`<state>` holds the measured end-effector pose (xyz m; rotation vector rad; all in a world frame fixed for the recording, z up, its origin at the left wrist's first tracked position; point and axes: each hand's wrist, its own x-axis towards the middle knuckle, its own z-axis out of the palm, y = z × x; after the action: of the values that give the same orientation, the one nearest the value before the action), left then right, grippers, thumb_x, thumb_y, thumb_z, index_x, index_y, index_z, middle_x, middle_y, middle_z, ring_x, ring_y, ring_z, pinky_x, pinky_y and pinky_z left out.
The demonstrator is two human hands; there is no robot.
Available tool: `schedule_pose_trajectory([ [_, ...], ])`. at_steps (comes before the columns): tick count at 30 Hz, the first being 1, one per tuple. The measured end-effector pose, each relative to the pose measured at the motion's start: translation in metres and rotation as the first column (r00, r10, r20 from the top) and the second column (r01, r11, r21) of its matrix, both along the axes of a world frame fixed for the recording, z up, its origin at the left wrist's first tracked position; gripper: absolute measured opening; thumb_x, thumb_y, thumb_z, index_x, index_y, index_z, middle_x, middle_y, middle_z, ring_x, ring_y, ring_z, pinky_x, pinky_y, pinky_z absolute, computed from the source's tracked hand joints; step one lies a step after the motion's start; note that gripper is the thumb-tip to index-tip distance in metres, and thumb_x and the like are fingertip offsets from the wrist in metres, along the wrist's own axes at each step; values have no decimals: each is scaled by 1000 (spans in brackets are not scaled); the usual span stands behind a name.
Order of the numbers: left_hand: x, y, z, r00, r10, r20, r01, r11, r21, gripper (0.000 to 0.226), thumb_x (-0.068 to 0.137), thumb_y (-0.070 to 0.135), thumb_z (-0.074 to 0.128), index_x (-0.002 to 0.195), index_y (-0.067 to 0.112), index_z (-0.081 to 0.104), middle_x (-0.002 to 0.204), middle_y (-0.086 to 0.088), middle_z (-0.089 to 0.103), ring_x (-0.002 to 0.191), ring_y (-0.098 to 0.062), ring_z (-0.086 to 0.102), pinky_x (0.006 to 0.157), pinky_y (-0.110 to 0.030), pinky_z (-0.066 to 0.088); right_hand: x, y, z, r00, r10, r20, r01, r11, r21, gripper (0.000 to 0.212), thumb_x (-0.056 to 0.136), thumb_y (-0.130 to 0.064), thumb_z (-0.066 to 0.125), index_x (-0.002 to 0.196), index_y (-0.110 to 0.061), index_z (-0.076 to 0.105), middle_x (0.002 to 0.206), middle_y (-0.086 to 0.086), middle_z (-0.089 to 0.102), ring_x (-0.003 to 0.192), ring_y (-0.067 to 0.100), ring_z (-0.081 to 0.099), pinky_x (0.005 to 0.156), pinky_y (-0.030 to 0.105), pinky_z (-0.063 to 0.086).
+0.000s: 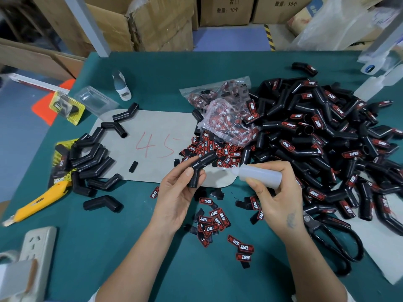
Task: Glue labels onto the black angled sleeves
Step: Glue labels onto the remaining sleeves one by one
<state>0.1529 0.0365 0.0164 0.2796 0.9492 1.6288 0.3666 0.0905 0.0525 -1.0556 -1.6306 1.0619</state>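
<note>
My left hand (176, 192) grips a bare black angled sleeve (201, 168) above the table's middle. My right hand (277, 192) holds a white glue bottle (257, 174), its thin nozzle pointing left at the sleeve's bend. Loose red-and-black labels (214, 221) lie scattered below and between my hands, with more heaped at the grey mat's right end (209, 149). A big pile of labelled sleeves (322, 136) fills the right side. Unlabelled sleeves (91, 160) are grouped at the left.
Bags of labels (226, 114) sit behind the mat (152, 131). Black scissors (333, 240) lie near my right wrist. A yellow utility knife (39, 201) and a power strip (37, 247) are at the left. Cardboard boxes (152, 22) stand beyond the table.
</note>
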Motion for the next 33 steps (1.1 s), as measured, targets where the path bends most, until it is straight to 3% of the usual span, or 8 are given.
schedule_pose_trajectory([
  [18,-1,0,-5,999,-8,33,8,1000,5,28,90,12,70,116,11,81,112,-13,78,92,-19,78,81,-24,62,0,1,-3,1000,-11,10,11,1000,4,24,92,-47,70,110,-55,56,115,-21,72,109,9,69,85,17,51],
  [23,-2,2,-6,999,-42,20,42,999,13,55,70,30,98,118,11,80,112,-13,78,93,-18,78,82,-23,62,0,2,-3,1000,-24,6,24,1000,12,25,92,-46,70,109,-57,56,114,-22,72,108,7,69,86,16,51],
  [33,-5,1,-10,998,-42,38,41,999,22,58,71,31,98,121,10,78,119,-14,77,98,-21,77,84,-24,62,0,3,-3,1000,-23,2,23,1000,1,25,91,-46,71,108,-56,56,114,-20,73,108,7,69,85,14,50],
])
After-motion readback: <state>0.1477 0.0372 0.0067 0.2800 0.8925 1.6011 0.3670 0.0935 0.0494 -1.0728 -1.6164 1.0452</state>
